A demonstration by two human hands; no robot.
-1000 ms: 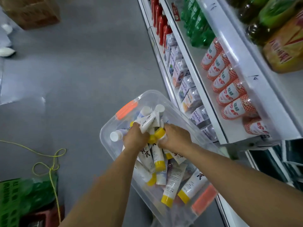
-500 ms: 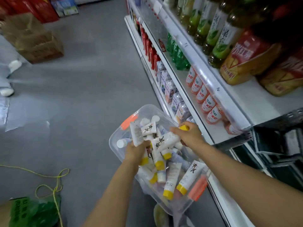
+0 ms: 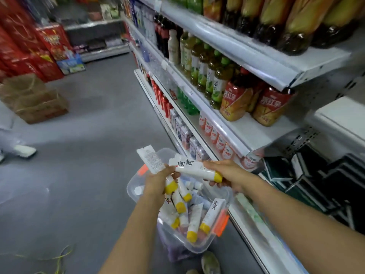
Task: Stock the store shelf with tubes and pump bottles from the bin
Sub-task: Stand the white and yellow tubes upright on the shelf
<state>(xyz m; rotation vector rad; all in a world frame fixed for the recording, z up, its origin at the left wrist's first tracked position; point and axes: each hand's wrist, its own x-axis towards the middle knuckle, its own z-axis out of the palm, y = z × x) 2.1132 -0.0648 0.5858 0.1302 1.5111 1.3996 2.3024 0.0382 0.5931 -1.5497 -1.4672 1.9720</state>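
A clear plastic bin [image 3: 132, 191] with orange handle clips sits low in front of me, holding several white tubes with yellow caps [image 3: 194, 220]. My left hand [image 3: 157, 181] is above the bin, closed around a bunch of tubes [image 3: 151, 160] whose flat ends stick up and whose yellow caps point down. My right hand [image 3: 227, 174] grips one white tube with a yellow cap [image 3: 197, 169], held sideways over the bin. The white store shelf [image 3: 227, 131] runs along the right.
The shelves hold rows of drink bottles [image 3: 215, 84], small cartons [image 3: 185, 133] and red-white small bottles [image 3: 215, 135]. Dark boxes [image 3: 324, 180] are stacked at the far right. Cardboard boxes [image 3: 35, 99] and red packs [image 3: 25, 46] stand on the grey floor at left. Yellow cord [image 3: 59, 258] lies on the floor.
Both hands have lifted out of the bin with tubes. The right hand has pulled one tube apart to the right. The view has tilted up toward the shelves.
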